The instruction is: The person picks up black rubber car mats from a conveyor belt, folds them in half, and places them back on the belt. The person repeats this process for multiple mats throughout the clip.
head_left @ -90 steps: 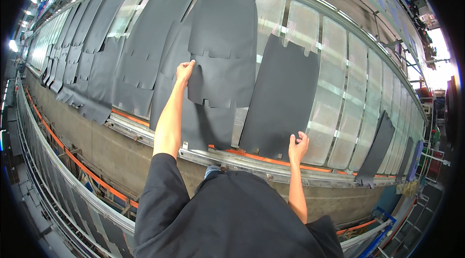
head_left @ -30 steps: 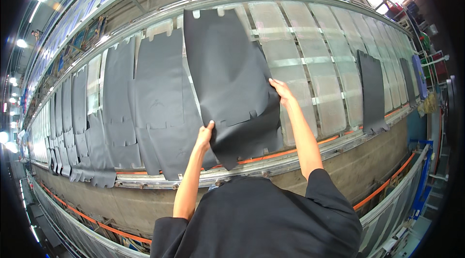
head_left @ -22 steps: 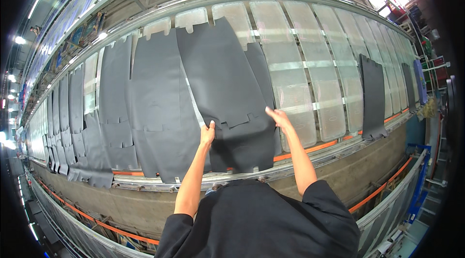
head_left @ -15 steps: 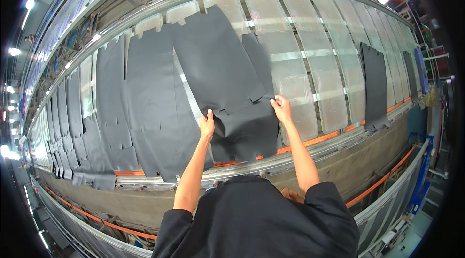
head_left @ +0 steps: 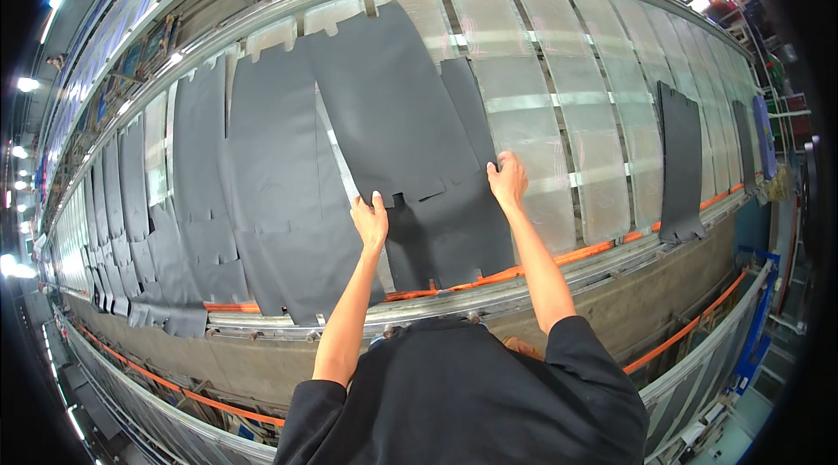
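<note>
Upper grey sheet [head_left: 397,107]: beyond the orange strip [head_left: 580,254], long axis leading away, leaning left. Left hand [head_left: 371,222] at its near-left corner, right hand [head_left: 509,181] beside its near-right; both hands' fingers slightly parted, grip cannot be told.

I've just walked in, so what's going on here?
A person in a black top is handling a dark grey, notched rectangular sheet. The left hand is at its near left corner, the right hand beside its near right corner. It lies slanted, overlapping another dark grey sheet, on a long row of pale, translucent panels. More dark grey sheets overlap to the left.
</note>
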Demonstrator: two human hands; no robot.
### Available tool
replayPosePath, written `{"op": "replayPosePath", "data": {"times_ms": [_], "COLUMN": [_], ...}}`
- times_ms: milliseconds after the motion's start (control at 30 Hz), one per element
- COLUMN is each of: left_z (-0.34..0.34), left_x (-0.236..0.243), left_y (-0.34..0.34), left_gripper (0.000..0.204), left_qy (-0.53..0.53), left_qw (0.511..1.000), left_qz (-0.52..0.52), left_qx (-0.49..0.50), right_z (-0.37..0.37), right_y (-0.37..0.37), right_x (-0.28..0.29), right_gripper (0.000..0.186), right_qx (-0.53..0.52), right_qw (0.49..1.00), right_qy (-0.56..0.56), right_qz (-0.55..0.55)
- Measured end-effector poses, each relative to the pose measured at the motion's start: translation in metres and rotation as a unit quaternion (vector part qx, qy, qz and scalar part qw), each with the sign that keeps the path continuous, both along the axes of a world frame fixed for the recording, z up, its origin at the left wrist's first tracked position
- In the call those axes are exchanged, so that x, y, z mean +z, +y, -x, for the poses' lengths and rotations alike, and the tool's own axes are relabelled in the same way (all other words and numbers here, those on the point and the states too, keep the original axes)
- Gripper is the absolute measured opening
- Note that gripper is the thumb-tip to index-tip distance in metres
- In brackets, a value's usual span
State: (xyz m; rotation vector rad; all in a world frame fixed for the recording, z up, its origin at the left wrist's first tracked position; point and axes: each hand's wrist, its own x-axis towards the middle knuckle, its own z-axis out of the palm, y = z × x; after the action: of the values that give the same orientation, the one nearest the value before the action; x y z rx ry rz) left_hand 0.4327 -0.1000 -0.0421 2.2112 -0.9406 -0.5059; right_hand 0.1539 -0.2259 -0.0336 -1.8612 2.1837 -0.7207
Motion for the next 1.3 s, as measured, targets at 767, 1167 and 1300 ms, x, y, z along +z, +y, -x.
{"op": "replayPosePath", "data": {"times_ms": [767,1167,1300], "left_z": [0.053,-0.013,-0.126], "left_x": [0.009,0.017,-0.029], "left_y": [0.166,0.175,0.177], "left_gripper": [0.029,0.045,0.044], "left_qy": [0.437,0.178,0.551], "left_qw": [0.886,0.968,0.723], "left_qz": [-0.143,-0.171,0.143], "left_qx": [-0.056,0.038,0.391], "right_z": [0.054,0.067,0.057], "right_y": [0.177,0.185,0.183], "right_x": [-0.015,0.019,0.032], "right_gripper": [0.035,0.052,0.042], "right_qx": [-0.102,-0.036,-0.013], "right_qw": [0.938,0.997,0.991], "right_qy": [-0.299,-0.023,-0.088], "right_qz": [-0.140,-0.069,-0.096]}}
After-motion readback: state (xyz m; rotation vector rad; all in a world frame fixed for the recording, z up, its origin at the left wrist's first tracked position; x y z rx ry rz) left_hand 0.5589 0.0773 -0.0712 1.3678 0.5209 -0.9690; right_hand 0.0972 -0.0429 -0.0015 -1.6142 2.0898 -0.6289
